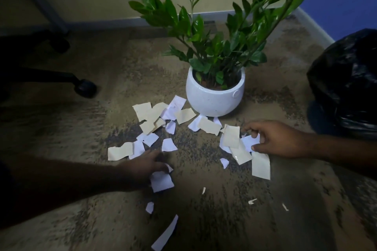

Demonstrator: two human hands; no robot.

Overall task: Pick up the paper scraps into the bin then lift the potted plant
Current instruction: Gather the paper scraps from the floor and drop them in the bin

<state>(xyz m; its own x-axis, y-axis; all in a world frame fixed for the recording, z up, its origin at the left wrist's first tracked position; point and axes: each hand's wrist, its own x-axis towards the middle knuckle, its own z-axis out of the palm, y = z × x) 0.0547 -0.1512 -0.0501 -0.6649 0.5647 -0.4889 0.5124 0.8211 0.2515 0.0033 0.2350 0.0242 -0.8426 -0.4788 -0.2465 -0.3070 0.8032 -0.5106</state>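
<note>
Many paper scraps (152,115) are lying scattered over the mottled carpet (204,220) in front of the potted plant (215,79), which is standing upright in its round white pot with a few scraps touching its base. I am reaching my left hand (142,166) down among the scraps on the left side; its fingers are curling onto a white scrap (161,181) just below it, though the dim light is keeping me from telling whether I am actually gripping it. I am pinching a white piece (250,142) between the thumb and fingers of my right hand (275,138), beside a cream piece (231,136). My bin, lined with a black bag (346,85), is sitting at the right edge, just behind my right forearm. An office chair's wheeled base (84,86) is showing at the left, well apart from the plant.
</note>
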